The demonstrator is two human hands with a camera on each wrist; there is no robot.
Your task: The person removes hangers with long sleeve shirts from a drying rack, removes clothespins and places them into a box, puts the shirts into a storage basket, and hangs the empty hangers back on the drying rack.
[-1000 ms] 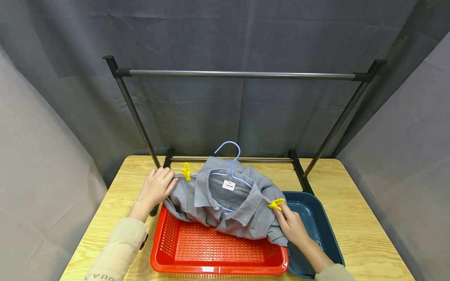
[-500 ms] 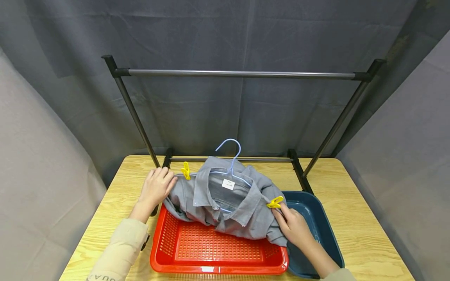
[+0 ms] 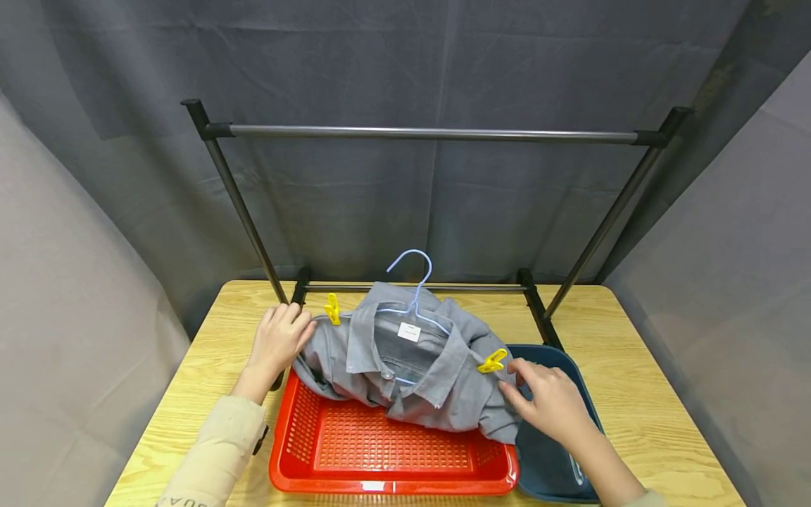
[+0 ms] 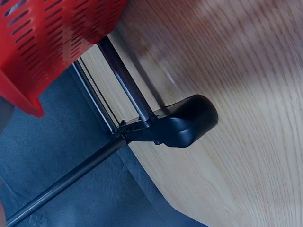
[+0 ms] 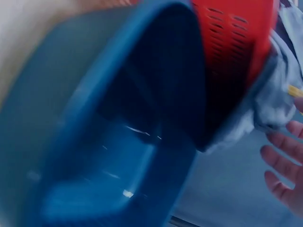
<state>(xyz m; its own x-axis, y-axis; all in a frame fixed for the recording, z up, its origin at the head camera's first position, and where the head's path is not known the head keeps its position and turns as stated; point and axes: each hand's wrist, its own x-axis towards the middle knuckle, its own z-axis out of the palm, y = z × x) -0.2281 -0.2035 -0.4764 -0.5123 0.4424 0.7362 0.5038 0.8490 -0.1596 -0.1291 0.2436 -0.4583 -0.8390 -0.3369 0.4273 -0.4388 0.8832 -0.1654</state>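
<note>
Grey curtain (image 3: 317,63) backs the pale wooden worktop (image 3: 646,394), with lighter sheeting (image 3: 70,296) at either flank. Bearings follow the head view, taking the collar (image 3: 362,352) of the grey shirt (image 3: 456,408) as centre and twelve o'clock as away from you.

The shirt lies crumpled across the far part of the red basket (image 3: 380,486), whose near part extends to six o'clock. A pale blue hanger (image 3: 430,271) sits inside the shirt, its hook rising at twelve. One yellow clip (image 3: 332,310) is fixed to the shoulder at ten o'clock, another yellow clip (image 3: 492,361) at three.

Your hands are well apart. At nine o'clock your left hand (image 3: 277,339) grips the shirt's shoulder, fingers bent over its edge; the thumb is hidden, so its position cannot be told. Between three and four, your right hand (image 3: 551,401) has thumb and forefinger parted, just beside the shirt and the nearer clip.

A dark blue basin (image 3: 541,465) stands at four o'clock, below your right hand and next to the basket. At twelve, beyond the hanger, runs the crossbar (image 3: 405,132) of a metal rack; the left wrist view shows its black foot (image 4: 184,120) on the worktop.
</note>
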